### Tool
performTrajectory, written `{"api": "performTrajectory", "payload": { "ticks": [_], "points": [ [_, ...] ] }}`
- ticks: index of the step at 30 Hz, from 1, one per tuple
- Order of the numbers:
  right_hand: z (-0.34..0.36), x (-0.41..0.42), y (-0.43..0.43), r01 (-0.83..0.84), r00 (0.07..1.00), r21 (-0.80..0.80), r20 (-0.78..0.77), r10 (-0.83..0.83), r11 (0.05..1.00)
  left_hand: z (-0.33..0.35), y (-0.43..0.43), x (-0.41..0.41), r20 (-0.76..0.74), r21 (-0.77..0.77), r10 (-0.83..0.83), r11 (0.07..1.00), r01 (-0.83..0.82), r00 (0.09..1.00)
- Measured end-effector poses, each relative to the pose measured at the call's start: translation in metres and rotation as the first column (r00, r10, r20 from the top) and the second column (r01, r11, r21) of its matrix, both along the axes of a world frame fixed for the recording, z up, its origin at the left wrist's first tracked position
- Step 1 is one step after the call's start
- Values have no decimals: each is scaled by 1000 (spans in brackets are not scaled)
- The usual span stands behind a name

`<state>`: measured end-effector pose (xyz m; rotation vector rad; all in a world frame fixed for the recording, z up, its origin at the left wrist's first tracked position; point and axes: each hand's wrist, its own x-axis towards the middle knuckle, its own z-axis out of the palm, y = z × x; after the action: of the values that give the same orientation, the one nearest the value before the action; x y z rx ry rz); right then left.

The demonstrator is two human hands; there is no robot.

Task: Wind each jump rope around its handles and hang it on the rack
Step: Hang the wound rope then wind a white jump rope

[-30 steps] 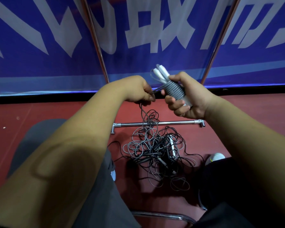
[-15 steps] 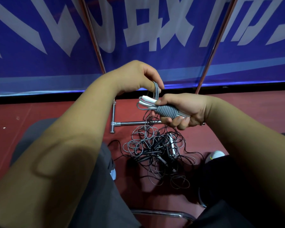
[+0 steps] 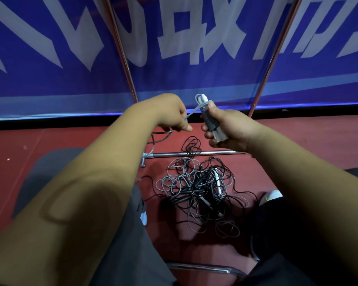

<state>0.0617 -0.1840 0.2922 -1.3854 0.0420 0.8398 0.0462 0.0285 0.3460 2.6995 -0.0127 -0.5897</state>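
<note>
My right hand (image 3: 225,126) grips a pair of jump rope handles (image 3: 212,122), white at the top and partly wrapped in grey cord. My left hand (image 3: 172,115) pinches the grey rope (image 3: 191,114), which runs taut from the handles' top to my fingers, then trails down to the floor. A tangled pile of black and grey ropes (image 3: 201,188) with a white handle in it lies on the red floor between my legs. The metal rack's two uprights (image 3: 120,48) rise in front of the blue banner; its base bar (image 3: 186,154) lies on the floor beyond the pile.
A blue banner (image 3: 50,83) with large white characters stands close behind the rack. My knees in dark trousers flank the pile, and a white shoe (image 3: 272,196) shows at right. A chrome chair rail (image 3: 205,267) crosses below.
My right hand has turned the handles from lying sideways to upright and raised them. My left hand has dropped to the left, drawing the grey rope taut from the handles.
</note>
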Motion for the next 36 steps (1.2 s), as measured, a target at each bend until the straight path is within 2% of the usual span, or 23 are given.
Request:
{"api": "performTrajectory", "payload": {
  "ticks": [2, 5, 10, 13, 16, 20, 24, 29, 36],
  "points": [
    [2, 1, 2, 24, 1000, -11, -8, -24, 1000, -5, -5, 0, -25, -44, 48, 998, -49, 999],
    [8, 3, -1, 71, 996, -6, -43, -72, 997, -8, -13, -1, -40, -222, 86, 970, -93, 995],
    [11, 7, -8, 139, 989, -21, -52, -140, 990, 6, -17, -5, -76, -548, 80, 830, -109, 994],
    [15, 8, -10, 158, 985, -23, -73, -159, 987, 12, -12, -3, -97, -646, 1, 760, -63, 995],
    [19, 8, -14, 177, 981, -10, -82, -177, 984, 14, -4, -3, -122, -632, -84, 775, -12, 989],
    [23, 7, -17, 170, 982, 15, -90, -168, 985, 19, -3, -8, -76, -551, -49, 835, -1, 996],
    [27, 7, -18, 124, 988, 46, -93, -120, 991, 19, -2, -5, 59, -328, -21, 944, 39, 998],
    [36, -2, -11, -78, 997, 17, -13, 78, 997, 5, 0, 0, 65, -92, -21, 995, 27, 998],
    [38, -12, -7, -292, 956, 73, -9, 294, 954, 0, -1, 1, 31, -225, 83, 972, -74, 996]
  ]
}}
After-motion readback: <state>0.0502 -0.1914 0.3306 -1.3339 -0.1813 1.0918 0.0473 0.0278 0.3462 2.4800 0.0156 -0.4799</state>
